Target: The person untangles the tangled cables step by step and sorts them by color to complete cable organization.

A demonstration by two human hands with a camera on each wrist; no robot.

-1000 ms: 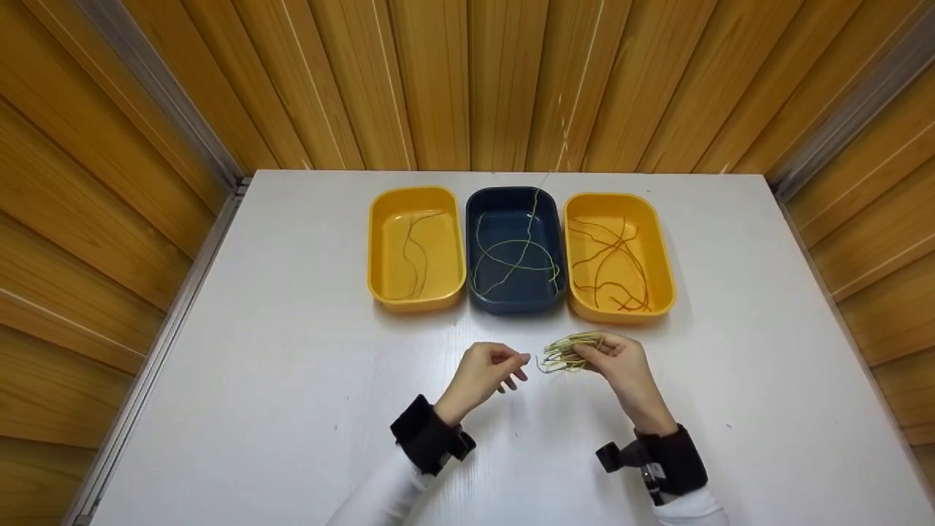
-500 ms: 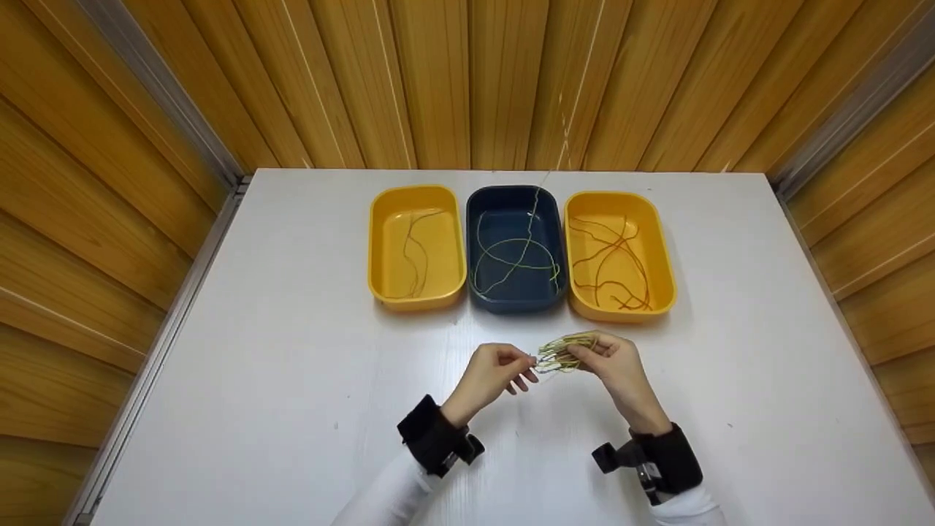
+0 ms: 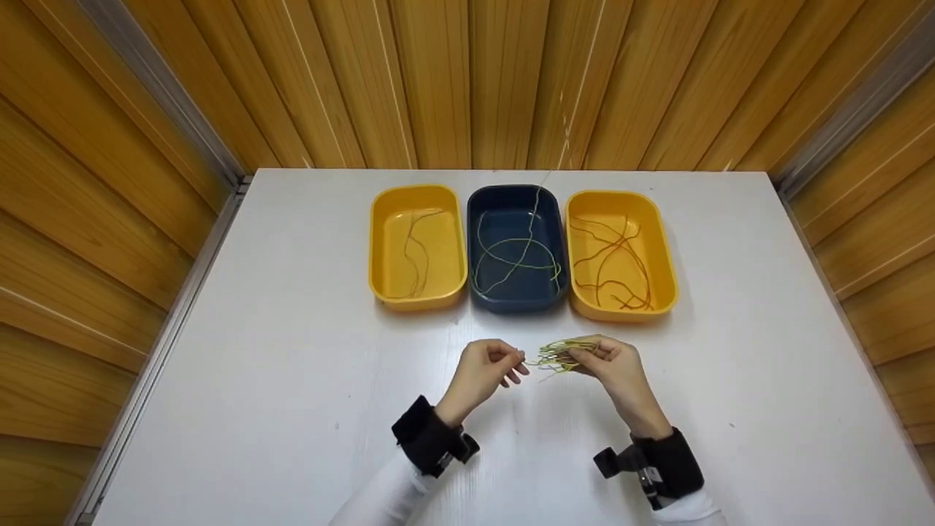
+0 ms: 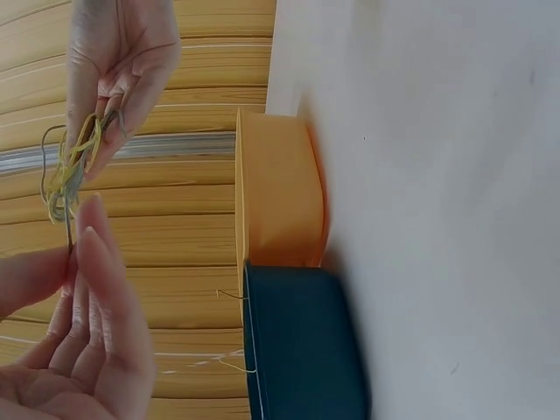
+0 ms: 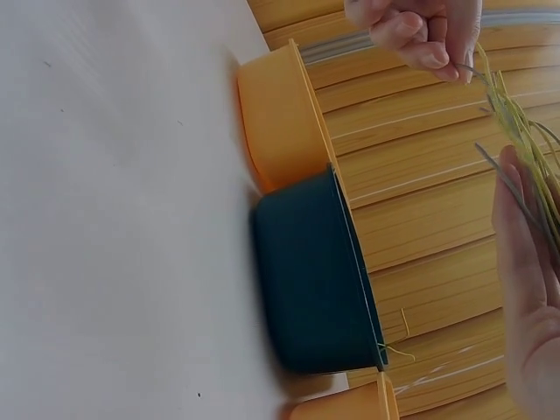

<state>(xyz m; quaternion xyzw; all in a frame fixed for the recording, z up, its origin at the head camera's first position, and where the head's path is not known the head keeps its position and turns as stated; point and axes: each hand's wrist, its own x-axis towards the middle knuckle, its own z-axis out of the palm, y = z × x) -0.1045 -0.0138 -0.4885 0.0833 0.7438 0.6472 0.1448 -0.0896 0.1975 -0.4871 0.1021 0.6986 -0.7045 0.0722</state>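
In the head view, my right hand (image 3: 619,374) grips a loose bundle of thin yellow-green and grey strings (image 3: 561,353) between thumb and fingers above the table. To its left, my left hand (image 3: 482,372) pinches the end of one string, which runs straight to the bundle. The left wrist view shows this pinched string (image 4: 69,229) between thumb and forefinger, looking greyish there. Loose ends, among them a grey string (image 5: 503,175), stick out of the bundle in the right wrist view. My right palm and fingers hide part of the bundle.
Beyond the hands, three boxes stand side by side: a yellow box (image 3: 378,248) with thin greyish strings, a dark blue box (image 3: 517,304) with yellow-green strings, one rising over its back rim, and another yellow box (image 3: 624,315) with several orange-red strings. Wood-patterned panels (image 3: 504,88) enclose the white table (image 3: 277,329).
My left fingertips came right to the bundle's ends, then drew back slightly left with a string end pinched. My right hand has barely moved and still holds the bundle.
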